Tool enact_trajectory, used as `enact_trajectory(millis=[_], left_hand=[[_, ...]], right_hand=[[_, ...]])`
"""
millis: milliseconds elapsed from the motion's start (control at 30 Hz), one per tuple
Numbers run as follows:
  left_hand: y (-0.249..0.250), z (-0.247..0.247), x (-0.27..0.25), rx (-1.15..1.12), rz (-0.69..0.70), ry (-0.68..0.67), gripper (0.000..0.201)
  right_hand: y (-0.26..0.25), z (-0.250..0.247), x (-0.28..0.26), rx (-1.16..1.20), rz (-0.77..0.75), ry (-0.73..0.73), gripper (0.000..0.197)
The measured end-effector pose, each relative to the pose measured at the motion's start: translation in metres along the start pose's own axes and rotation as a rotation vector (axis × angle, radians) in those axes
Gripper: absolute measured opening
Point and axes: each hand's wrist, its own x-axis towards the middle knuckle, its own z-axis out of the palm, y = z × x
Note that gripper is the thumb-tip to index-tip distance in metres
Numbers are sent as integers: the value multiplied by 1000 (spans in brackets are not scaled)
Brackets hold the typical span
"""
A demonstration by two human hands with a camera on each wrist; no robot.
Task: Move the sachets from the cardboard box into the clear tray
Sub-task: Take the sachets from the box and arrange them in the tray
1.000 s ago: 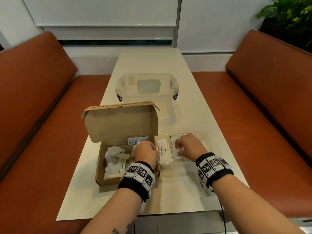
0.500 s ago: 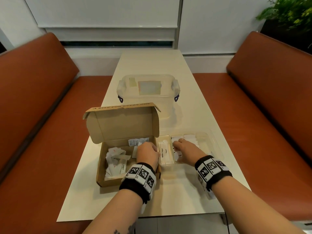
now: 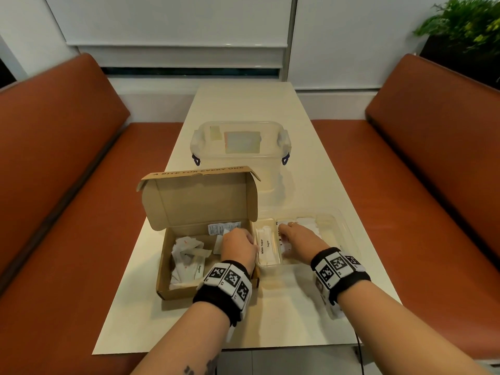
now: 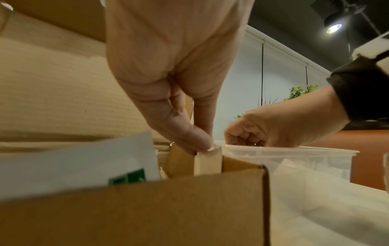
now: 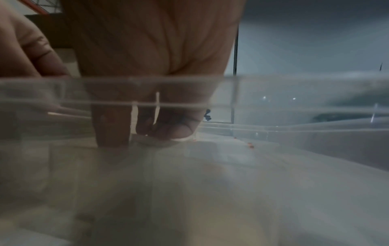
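Note:
The open cardboard box (image 3: 173, 290) sits at the near left of the table with its lid standing up, and several white sachets (image 3: 186, 255) lie inside. Beside it on the right is the clear tray (image 3: 335, 226), holding sugar sachets (image 3: 266, 244) in its left compartment. My left hand (image 3: 238, 244) is at the box's right wall; in the left wrist view its thumb and finger (image 4: 202, 141) pinch the top edge of that wall. My right hand (image 3: 297, 238) reaches into the tray, with its curled fingers (image 5: 168, 131) pinching white sachets against the tray floor.
A lidded clear storage tub (image 3: 240, 158) stands behind the box. The narrow cream table (image 3: 297, 315) runs between two orange benches (image 3: 54, 185), and a plant (image 3: 465, 25) is at the far right.
My right hand has drawn slightly nearer and to the left inside the tray. The left hand has stayed on the box wall.

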Motion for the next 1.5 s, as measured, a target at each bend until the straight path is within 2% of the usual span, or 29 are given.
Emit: enact_trajectory(millis=[200, 500, 633, 700, 733, 833, 933, 1033, 1133, 1300, 1433, 1500], left_hand=[[-2, 2, 2, 10, 6, 8, 5], [-4, 3, 5, -40, -26, -5, 9], [-11, -6, 7, -187, -87, -49, 12], [-19, -17, 9, -221, -137, 13, 23], [-24, -24, 11, -165, -164, 58, 31], [-38, -46, 19, 177, -307, 164, 47], [-51, -54, 23, 291, -485, 120, 64], [-63, -48, 23, 377, -543, 58, 83], [-70, -41, 27, 389, -566, 54, 92], [-68, -43, 34, 418, -567, 4, 85], [-65, -46, 38, 539, -512, -122, 63], [-65, -45, 39, 546, -496, -164, 63]], right_hand=[[0, 2, -2, -86, 15, 0, 19], [-1, 0, -7, -60, 39, 32, 30], [-8, -11, -15, -38, -22, 179, 33], [-18, -18, -19, 22, -40, 254, 29], [-24, -20, -21, 48, -50, 280, 27], [-47, -24, -21, 102, -100, 297, 25], [-72, -22, -17, 148, -130, 254, 21], [-92, -16, -14, 158, -157, 178, 19], [-103, -8, -14, 142, -173, 108, 14], [-104, 0, -16, 140, -153, 74, 12], [-101, 4, -17, 149, -137, 58, 10], [-99, 6, -17, 146, -139, 55, 9]])
